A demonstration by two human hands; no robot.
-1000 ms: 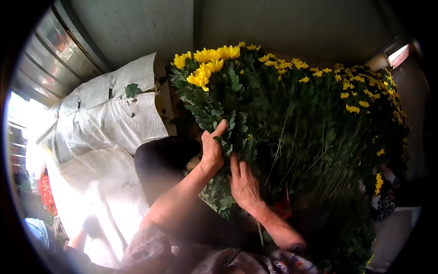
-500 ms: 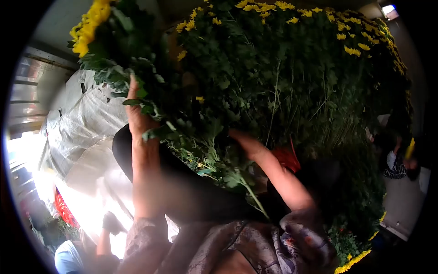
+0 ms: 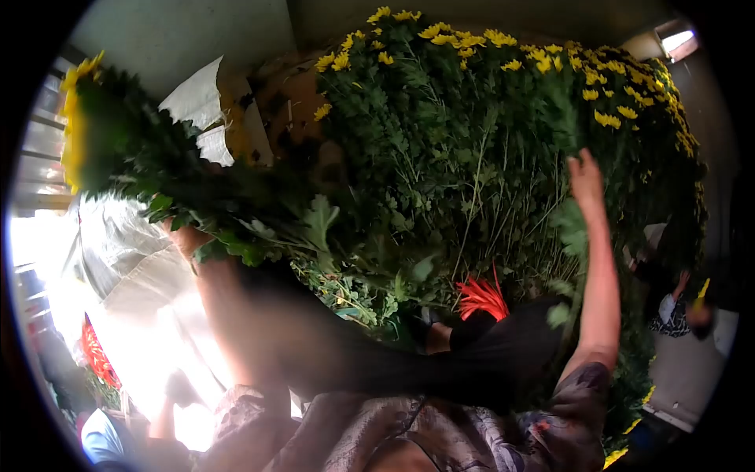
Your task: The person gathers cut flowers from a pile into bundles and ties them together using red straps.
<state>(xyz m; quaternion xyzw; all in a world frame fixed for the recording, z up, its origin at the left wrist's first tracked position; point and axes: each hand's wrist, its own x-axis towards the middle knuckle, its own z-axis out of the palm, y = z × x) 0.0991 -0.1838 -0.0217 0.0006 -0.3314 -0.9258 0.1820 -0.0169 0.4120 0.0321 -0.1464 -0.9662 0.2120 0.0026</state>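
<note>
My left hand (image 3: pixel 189 236) is wrapped round a bunch of yellow chrysanthemums (image 3: pixel 118 134) at the left, its blooms at the far left edge and its stems toward the middle; leaves hide most of the fingers. My right hand (image 3: pixel 585 177) is at the right of the large flower pile (image 3: pixel 472 149), its fingers closed around a leafy stem (image 3: pixel 576 228) that hangs along the forearm. The bloom end of that stem merges with the pile and cannot be told apart.
Red ties (image 3: pixel 482 297) lie by my legs. White sheeting (image 3: pixel 130 244) covers the left side, with another red bundle (image 3: pixel 97 354) near it. A co-worker's blue sleeve (image 3: pixel 101 436) shows at lower left. Another person (image 3: pixel 672 315) is at the right beside the pile.
The bunch in my left hand has moved from the middle to the far left. My right hand has left the middle, reached to the right side and taken hold of a stem.
</note>
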